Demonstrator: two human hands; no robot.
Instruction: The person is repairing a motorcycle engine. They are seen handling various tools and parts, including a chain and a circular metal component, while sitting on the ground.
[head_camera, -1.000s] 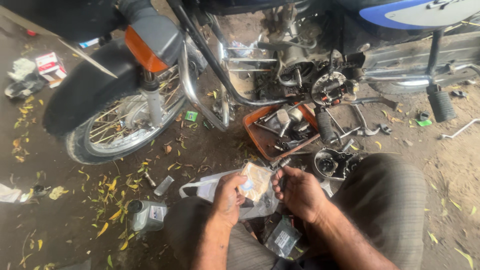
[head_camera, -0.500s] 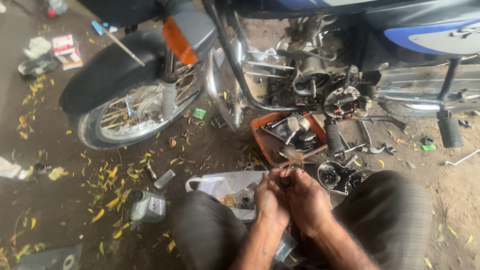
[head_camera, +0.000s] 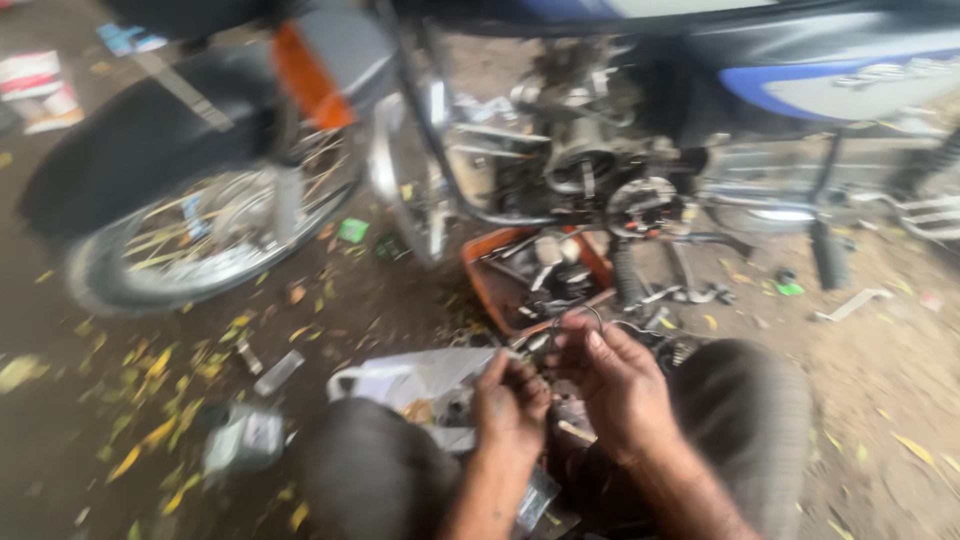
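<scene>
Both hands meet between the knees. Right hand (head_camera: 620, 385) pinches a thin metal ring (head_camera: 578, 318) at its fingertips, ring toward 12 o'clock, on edge. Left hand (head_camera: 510, 400), at 9 o'clock, curled; grip unclear. Orange tray (head_camera: 485, 285) just beyond.

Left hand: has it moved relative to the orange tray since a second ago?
Yes. The left hand has moved in beside the right hand, closer to the orange tray, and no longer holds the packet.
</scene>
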